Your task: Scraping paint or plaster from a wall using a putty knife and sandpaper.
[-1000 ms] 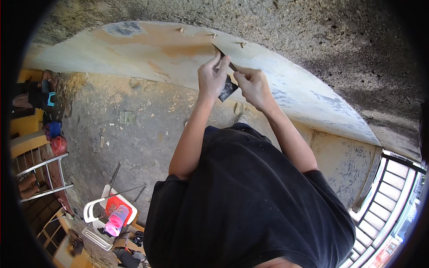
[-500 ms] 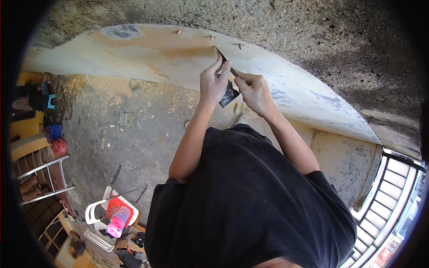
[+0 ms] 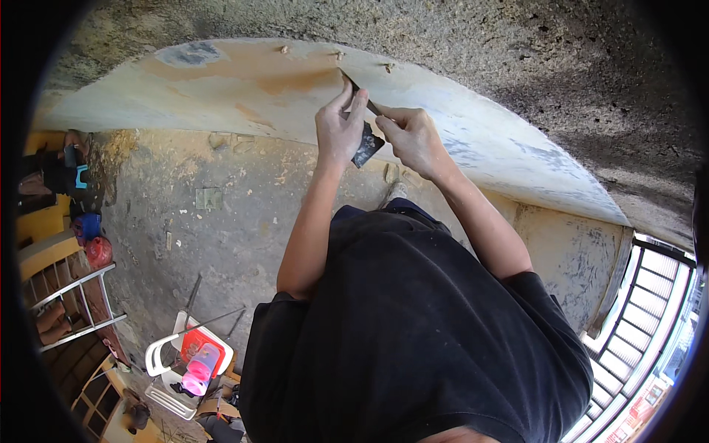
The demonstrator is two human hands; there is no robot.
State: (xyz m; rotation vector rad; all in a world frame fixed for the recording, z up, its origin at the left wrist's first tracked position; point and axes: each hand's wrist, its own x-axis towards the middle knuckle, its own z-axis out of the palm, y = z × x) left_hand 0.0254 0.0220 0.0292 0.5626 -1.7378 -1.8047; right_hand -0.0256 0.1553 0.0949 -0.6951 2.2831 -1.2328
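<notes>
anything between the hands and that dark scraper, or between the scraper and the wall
Nothing visible. The left hand and right hand both grip the dark scraper directly, and its upper end lies against the pale wall strip with nothing between. The small pegs sit higher up, off to the side.

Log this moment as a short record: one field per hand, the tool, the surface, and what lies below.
left hand: left hand raised to the wall, fingers pressed on the scraper blade
right hand: right hand grips the handle end of the tool
tool: dark flat scraper, its tip against the wall
surface: curved pale wall with orange-brown stains and a grey patch
below: white plastic chair holding a pink bottle; metal ladder at left
</notes>
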